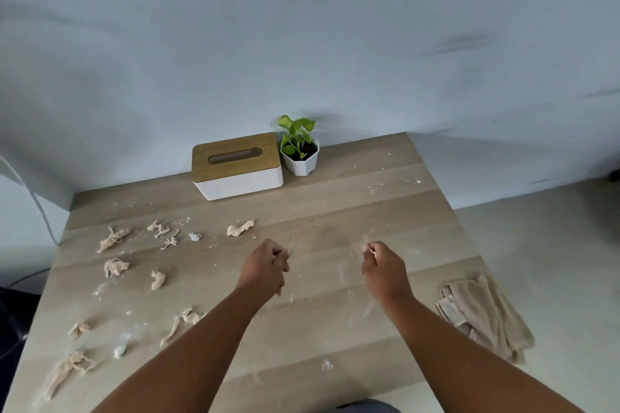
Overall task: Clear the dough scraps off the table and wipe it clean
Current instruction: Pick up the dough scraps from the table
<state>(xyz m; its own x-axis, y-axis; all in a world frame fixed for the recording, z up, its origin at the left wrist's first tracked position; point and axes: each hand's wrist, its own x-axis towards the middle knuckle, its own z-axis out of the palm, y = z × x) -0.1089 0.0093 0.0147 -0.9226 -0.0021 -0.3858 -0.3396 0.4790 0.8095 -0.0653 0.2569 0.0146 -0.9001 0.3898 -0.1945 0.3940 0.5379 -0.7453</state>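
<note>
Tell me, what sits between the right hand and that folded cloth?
Nothing solid: the head view shows only bare table, faintly floury, between the right hand and the cloth.

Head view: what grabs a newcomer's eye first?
Two hands, left hand and right hand, fingers curled, at the table's middle. Torn dough scraps litter its left half. A folded beige cloth lies at the right edge; tissue box and potted plant stand at the back.

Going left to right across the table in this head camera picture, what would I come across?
Dough scraps → tissue box → left hand → potted plant → right hand → folded cloth, all on the floury table.
</note>
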